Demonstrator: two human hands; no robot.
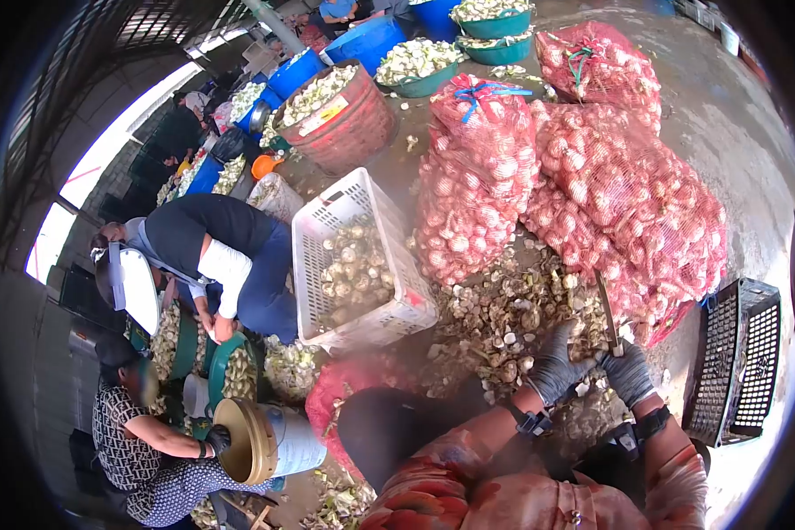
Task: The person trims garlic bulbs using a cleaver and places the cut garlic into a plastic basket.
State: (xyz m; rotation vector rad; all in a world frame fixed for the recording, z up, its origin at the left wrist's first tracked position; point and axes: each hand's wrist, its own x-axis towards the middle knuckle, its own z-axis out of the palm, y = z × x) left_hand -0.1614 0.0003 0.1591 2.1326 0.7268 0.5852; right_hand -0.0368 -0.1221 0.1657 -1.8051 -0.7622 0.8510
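Observation:
My left hand point(556, 364), in a grey glove, is over the heap of garlic scraps point(503, 318), its fingers bent towards my right hand; whatever it may hold is too small to make out. Close beside it, my right hand point(627, 373), also gloved, is closed at the lower end of a long, narrow blade-like tool point(607, 309) that points up and away. Just beyond both hands lie red mesh sacks full of garlic bulbs point(627, 194). Dark bands with small devices sit on both wrists.
A white crate point(406, 300) with garlic bulbs stands left of the scraps. A black crate point(733, 362) is at the right. Two people sit at the left by tubs and a bucket point(296, 439). A red barrel point(353, 132) and blue tubs stand farther back.

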